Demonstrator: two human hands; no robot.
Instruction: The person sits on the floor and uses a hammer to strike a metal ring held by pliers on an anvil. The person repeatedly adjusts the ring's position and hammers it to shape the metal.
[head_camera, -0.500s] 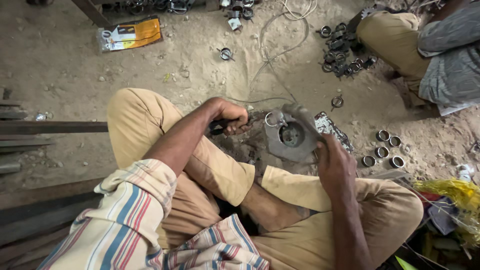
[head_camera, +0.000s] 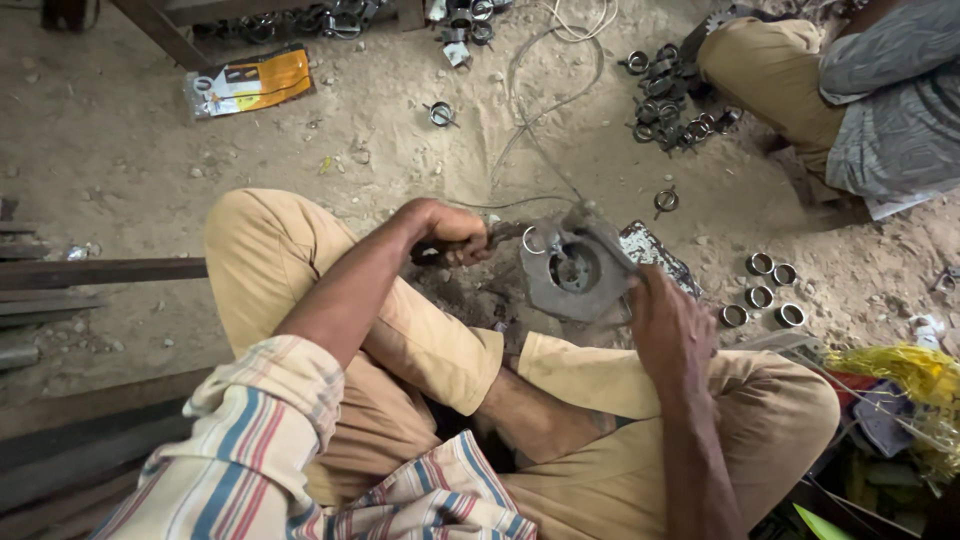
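I sit cross-legged on sandy ground. My left hand (head_camera: 452, 232) is closed around the dark handle of a pair of pliers (head_camera: 500, 236) whose jaws reach a small metal ring (head_camera: 536, 240). That ring sits at the edge of a grey metal block (head_camera: 575, 270) with a round hole in its middle. My right hand (head_camera: 668, 325) rests against the block's right side and holds it steady between my knees.
Several small metal rings (head_camera: 760, 292) lie to the right of the block, more in a pile (head_camera: 672, 95) near another person's knee (head_camera: 765, 60) at top right. An orange packet (head_camera: 250, 82) lies top left. Metal bars (head_camera: 95, 272) run along the left. A wire (head_camera: 545, 95) crosses the sand.
Both hands stay on the pliers and the block; only the view has shifted slightly.
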